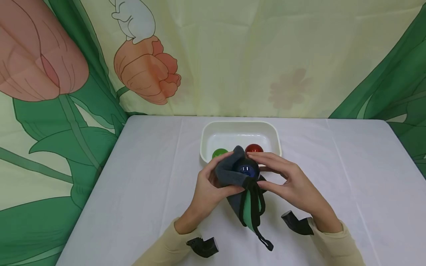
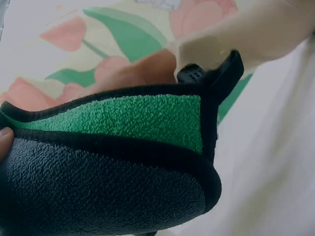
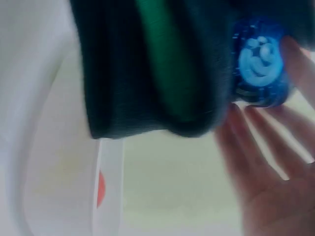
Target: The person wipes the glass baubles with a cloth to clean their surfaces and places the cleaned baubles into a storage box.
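A shiny dark blue ball [image 1: 247,168] sits in a folded towelling cloth [image 1: 229,173], and a pale pattern marks the ball [image 3: 261,61] in the right wrist view. The cloth [image 2: 113,187] is grey-blue on one face and green on the other, with black edging and a hanging loop. My left hand [image 1: 209,192] grips the cloth against the ball's left side. With fingers on the far side and thumb near the black edging, my right hand [image 1: 289,183] holds the ball from the right. The cloth hides part of the ball.
Just beyond the hands stands a white tray [image 1: 239,127] holding a green ball [image 1: 219,152] and a red ball [image 1: 254,148]. A white cloth [image 1: 143,184] covers the table. Behind it hangs a flower-printed curtain [image 1: 216,55]. Black wrist mounts [image 1: 203,247] project from both sleeves.
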A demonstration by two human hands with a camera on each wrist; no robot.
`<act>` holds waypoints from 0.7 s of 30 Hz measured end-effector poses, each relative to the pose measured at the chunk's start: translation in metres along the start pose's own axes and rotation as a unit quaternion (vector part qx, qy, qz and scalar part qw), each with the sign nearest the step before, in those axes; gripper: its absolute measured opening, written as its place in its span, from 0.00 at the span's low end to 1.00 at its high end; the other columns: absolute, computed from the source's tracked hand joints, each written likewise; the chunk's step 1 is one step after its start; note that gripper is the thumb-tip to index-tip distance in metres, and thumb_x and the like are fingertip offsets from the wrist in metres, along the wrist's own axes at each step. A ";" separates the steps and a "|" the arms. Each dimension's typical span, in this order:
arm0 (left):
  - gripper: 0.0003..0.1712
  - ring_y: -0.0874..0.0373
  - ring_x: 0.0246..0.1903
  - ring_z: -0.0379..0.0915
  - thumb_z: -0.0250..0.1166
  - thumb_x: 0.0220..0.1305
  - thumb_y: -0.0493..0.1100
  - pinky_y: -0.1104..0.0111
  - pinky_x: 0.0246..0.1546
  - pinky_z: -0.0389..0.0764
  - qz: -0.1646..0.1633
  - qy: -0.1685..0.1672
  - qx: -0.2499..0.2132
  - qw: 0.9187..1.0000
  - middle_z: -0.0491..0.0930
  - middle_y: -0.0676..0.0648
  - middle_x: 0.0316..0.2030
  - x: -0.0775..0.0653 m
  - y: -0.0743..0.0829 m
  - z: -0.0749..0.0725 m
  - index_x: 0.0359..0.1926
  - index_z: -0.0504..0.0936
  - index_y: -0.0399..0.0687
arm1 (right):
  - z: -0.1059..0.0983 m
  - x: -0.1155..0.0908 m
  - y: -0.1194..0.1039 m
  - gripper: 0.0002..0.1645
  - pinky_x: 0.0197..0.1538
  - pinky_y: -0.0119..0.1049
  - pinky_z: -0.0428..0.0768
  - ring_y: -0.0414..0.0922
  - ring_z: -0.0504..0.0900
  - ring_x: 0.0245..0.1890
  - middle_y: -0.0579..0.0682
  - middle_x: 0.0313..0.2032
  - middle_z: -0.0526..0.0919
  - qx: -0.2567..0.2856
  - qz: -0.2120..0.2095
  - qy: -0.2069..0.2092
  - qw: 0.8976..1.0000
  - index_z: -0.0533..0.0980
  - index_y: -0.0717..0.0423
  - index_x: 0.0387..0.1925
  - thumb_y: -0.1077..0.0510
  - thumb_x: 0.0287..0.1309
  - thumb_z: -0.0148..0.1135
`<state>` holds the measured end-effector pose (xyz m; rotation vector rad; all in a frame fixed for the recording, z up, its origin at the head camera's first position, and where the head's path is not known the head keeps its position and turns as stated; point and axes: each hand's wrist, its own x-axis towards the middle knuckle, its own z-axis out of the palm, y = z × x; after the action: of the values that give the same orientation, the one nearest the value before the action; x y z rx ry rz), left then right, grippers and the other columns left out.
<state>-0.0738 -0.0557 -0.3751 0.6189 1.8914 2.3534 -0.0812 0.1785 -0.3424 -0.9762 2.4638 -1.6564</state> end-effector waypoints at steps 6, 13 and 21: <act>0.43 0.49 0.63 0.69 0.76 0.51 0.31 0.65 0.64 0.73 0.007 -0.004 -0.001 1.000 0.71 0.40 0.65 0.001 0.001 -0.001 0.68 0.69 0.42 | 0.002 0.001 0.000 0.40 0.63 0.31 0.73 0.43 0.73 0.66 0.54 0.64 0.77 -0.019 -0.092 0.023 0.995 0.73 0.62 0.64 0.75 0.46 0.72; 0.44 0.47 0.61 0.72 0.74 0.51 0.26 0.62 0.61 0.76 0.052 -0.010 0.034 0.998 0.71 0.38 0.65 -0.002 0.002 0.002 0.70 0.68 0.41 | 0.008 0.001 -0.001 0.34 0.58 0.31 0.77 0.41 0.77 0.62 0.54 0.62 0.78 -0.006 -0.099 0.042 0.994 0.74 0.65 0.62 0.72 0.51 0.70; 0.47 0.48 0.60 0.75 0.76 0.45 0.23 0.60 0.57 0.78 0.112 -0.008 0.103 0.988 0.74 0.35 0.63 -0.004 0.000 0.005 0.68 0.69 0.36 | 0.012 -0.002 -0.009 0.31 0.51 0.31 0.82 0.36 0.83 0.54 0.55 0.59 0.81 0.043 0.047 0.048 0.997 0.75 0.59 0.63 0.70 0.56 0.68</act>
<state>-0.0685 -0.0524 -0.3756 0.9110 2.1799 2.2826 -0.0714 0.1679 -0.3410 -0.7766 2.4318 -1.8004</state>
